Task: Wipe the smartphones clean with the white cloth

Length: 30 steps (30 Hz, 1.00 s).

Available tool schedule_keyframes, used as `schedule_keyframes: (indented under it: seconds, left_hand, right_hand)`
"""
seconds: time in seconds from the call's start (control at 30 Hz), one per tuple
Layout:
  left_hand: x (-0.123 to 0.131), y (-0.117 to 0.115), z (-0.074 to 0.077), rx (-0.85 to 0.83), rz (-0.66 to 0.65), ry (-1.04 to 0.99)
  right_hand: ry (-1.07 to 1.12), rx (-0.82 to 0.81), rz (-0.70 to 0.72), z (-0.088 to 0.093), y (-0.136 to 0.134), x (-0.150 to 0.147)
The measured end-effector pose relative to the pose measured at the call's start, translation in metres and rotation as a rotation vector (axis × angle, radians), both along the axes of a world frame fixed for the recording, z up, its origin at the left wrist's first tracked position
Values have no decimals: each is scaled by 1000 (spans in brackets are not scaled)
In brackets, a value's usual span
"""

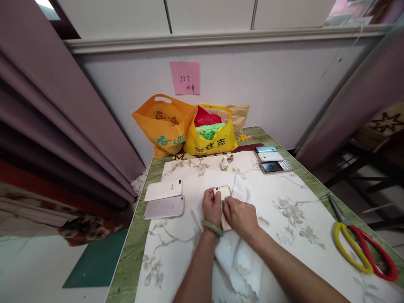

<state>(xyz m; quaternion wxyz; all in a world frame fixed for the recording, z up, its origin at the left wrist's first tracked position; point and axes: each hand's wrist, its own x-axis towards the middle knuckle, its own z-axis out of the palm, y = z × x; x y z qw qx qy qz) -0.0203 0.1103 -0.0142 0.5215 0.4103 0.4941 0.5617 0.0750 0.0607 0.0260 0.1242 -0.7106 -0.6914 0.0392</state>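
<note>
I've got the gold phone (226, 226) mid-desk (133, 248), above white cloth (232, 257) that probably cushions it | left grip (211, 207) clasping its side, seemingly steadying | right grip (241, 213) bunched against its back; pinching anything? can't tell | pale phones (164, 207) leftward, perhaps leaving room

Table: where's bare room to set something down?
Free: printed cover between right forearm and scissors; also between lilac phone and left forearm. Crowded: centre, left hand and right hand at gold phone over white cloth; back edge, orange bag, yellow bag.
</note>
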Motion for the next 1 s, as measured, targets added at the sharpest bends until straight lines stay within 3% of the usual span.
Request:
schedule_keyframes:
  seconds: [0.13,0.27,0.47,0.6,0.7,0.87,1.0]
  left_hand:
    - [0,3,0,-70,42,-116]
    - [1,3,1,-96,73,-126]
    - [0,0,8,-113,98,-126]
    - [0,-1,11,-116,67,-109]
    - [0,0,8,-110,37,-104]
    - [-3,3,-2,-61,-28,-88]
    - [-4,4,-6,-58,2,-101]
  right_hand:
    - [237,93,-28,5,-4,20]
    - [390,203,-41,-4,-5,41]
    - [432,135,213,-25,-27,52]
    - [438,161,258,-29,-36,54]
    - [386,214,202,-27,-21,51]
    - [374,271,25,-13,33,38]
    - [364,286,69,-11,39,31]
